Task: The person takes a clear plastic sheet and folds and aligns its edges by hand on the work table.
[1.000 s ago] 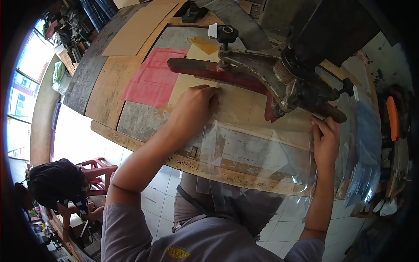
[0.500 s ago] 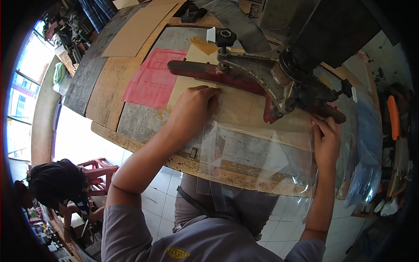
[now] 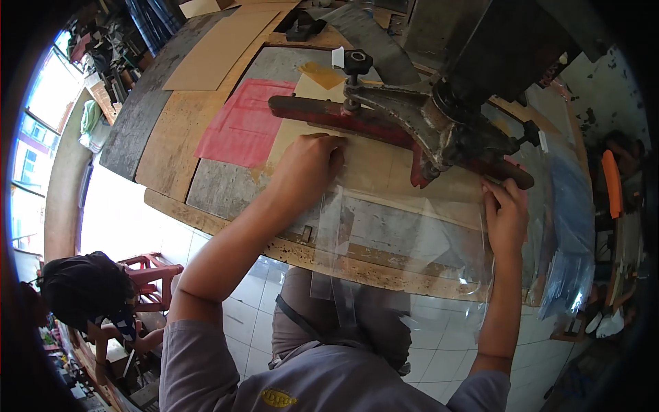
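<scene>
A clear plastic sheet [image 3: 412,237] lies across the worktable and hangs over its front edge. My left hand [image 3: 309,165] grips the sheet's far left corner with curled fingers, just in front of the pressing machine's long red bar [image 3: 329,115]. At the other end, my right hand [image 3: 506,209] pinches the sheet's far right corner between thumb and fingers, close to the bar's right end. Beneath the plastic is a tan base sheet [image 3: 374,168]. The machine's metal bracket [image 3: 405,113] carries the bar above it. I cannot tell whether the bar touches the plastic.
A red sheet [image 3: 240,123] lies left of the bar, and brown cardboard [image 3: 220,51] further back. Stacked clear plastic [image 3: 570,240] hangs at the table's right side. A black knob [image 3: 357,62] stands on the bracket. Another person [image 3: 89,292] bends at lower left beside a red stool [image 3: 154,275].
The view has shifted slightly. My right hand appears a little further left, along with the bar's right end. Both hands keep hold of the plastic sheet's corners.
</scene>
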### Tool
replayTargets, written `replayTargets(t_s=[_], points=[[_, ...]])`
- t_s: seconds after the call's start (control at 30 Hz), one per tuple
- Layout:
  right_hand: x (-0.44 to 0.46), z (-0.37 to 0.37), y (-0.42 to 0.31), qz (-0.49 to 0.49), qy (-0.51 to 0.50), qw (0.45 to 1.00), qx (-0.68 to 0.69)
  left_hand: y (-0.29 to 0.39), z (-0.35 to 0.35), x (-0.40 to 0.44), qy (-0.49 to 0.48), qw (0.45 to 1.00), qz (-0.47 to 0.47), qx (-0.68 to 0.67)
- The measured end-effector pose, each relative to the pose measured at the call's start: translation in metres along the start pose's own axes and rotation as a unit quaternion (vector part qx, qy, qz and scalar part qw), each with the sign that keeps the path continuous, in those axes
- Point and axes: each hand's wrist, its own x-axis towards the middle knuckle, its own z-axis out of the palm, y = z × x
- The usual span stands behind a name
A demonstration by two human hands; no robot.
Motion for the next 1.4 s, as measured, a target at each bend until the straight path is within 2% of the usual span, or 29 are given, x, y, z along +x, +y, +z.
replayTargets(t_s=[0.27, 0.47, 0.67, 0.77, 0.87, 0.97, 1.07, 1.13, 1.23, 1.33, 1.4], points=[[-0.001, -0.01, -0.001, 0.005, -0.027, 0.999, 0.039, -0.006, 0.002, -0.001, 0.02, 0.998, 0.029, 0.054], [-0.002, -0.016, 0.012, -0.057, -0.005, 0.996, 0.075, -0.007, 0.0, 0.0, 0.021, 0.993, 0.051, 0.101], [-0.01, -0.02, 0.022, -0.061, -0.032, 0.988, 0.137, -0.012, -0.002, -0.002, 0.024, 0.992, 0.075, 0.094], [-0.013, -0.025, 0.022, -0.068, -0.03, 0.99, 0.12, -0.016, -0.001, -0.003, 0.048, 0.992, 0.101, 0.062], [-0.018, -0.027, 0.023, -0.06, -0.032, 0.991, 0.119, -0.018, -0.003, -0.008, 0.056, 0.988, 0.137, 0.054], [-0.034, -0.037, 0.012, 0.073, -0.057, 0.979, 0.184, -0.016, -0.014, -0.019, 0.007, 0.989, 0.126, 0.077], [-0.075, -0.039, 0.021, 0.018, 0.027, 0.989, 0.144, -0.011, -0.03, -0.048, 0.013, 0.99, 0.123, 0.069], [-0.113, -0.048, 0.02, 0.06, 0.035, 0.989, 0.127, -0.009, -0.045, -0.084, 0.048, 0.989, 0.11, 0.091], [-0.162, -0.048, 0.014, 0.073, 0.151, 0.985, 0.046, -0.012, -0.046, -0.141, 0.138, 0.98, 0.097, 0.11], [-0.212, -0.013, 0.024, 0.035, 0.224, 0.974, -0.02, -0.032, -0.027, -0.196, 0.19, 0.967, 0.065, 0.158], [-0.237, 0.03, 0.035, 0.084, 0.276, 0.956, -0.057, -0.052, -0.003, -0.223, 0.221, 0.96, 0.044, 0.167]])
